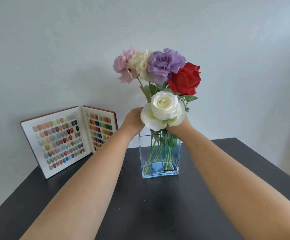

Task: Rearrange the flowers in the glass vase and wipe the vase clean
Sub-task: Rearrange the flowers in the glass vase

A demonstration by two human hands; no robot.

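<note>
A dark table (158,205) fills the lower part of the view, set against a pale wall (54,49). At the table's left rear corner an open display book (68,141) stands propped, its two white pages filled with rows of coloured nail samples. Near the table's middle stands the glass vase (159,168), rectangular and clear with a bluish base, green stems crossing inside it. The flowers (158,80) rise from its mouth: a pink carnation (123,66), a cream one (140,64) and a purple one (166,64) at the back, a red rose (185,78) to the right, and a white rose (165,108) lowest, in front. Both forearms reach in from the bottom corners. The left hand (134,121) is against the white rose's left side, just above the vase rim, fingers hidden behind the petals. The right hand (179,126) sits under the bloom on its right, mostly covered. Both probably hold stems, but neither grip can be told.
</note>
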